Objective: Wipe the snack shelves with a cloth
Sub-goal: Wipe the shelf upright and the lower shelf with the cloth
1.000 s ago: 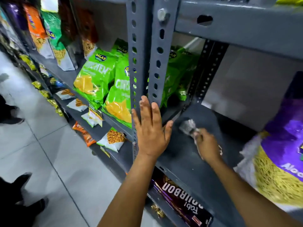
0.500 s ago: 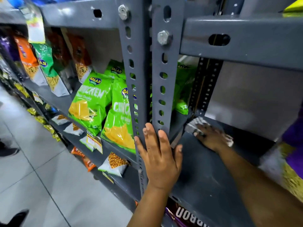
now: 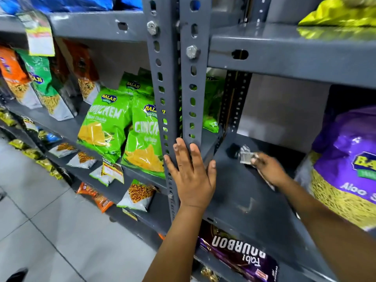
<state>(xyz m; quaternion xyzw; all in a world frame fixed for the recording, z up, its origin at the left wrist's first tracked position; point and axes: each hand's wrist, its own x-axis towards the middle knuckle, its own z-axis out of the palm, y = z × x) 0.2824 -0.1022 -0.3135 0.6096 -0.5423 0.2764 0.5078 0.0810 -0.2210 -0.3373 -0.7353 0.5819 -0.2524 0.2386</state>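
Note:
A grey metal shelf (image 3: 250, 204) runs across the middle of the view, its bare surface dusty and scuffed. My right hand (image 3: 268, 169) reaches deep onto it, pressing a small grey-white cloth (image 3: 246, 154) against the shelf near the back left corner. My left hand (image 3: 193, 176) lies flat with fingers spread against the perforated grey upright post (image 3: 193, 94) at the shelf's front edge, holding nothing.
Green chip bags (image 3: 105, 123) fill the shelf left of the post. A large purple snack bag (image 3: 345, 163) stands at the right of the bare shelf. Bourbon biscuit packs (image 3: 240, 255) lie on the shelf below. Tiled floor (image 3: 50, 231) is at lower left.
My right hand with the cloth has slid along the back of the shelf, slightly rightward from the corner. My left hand stays on the post. The view tilted up a little.

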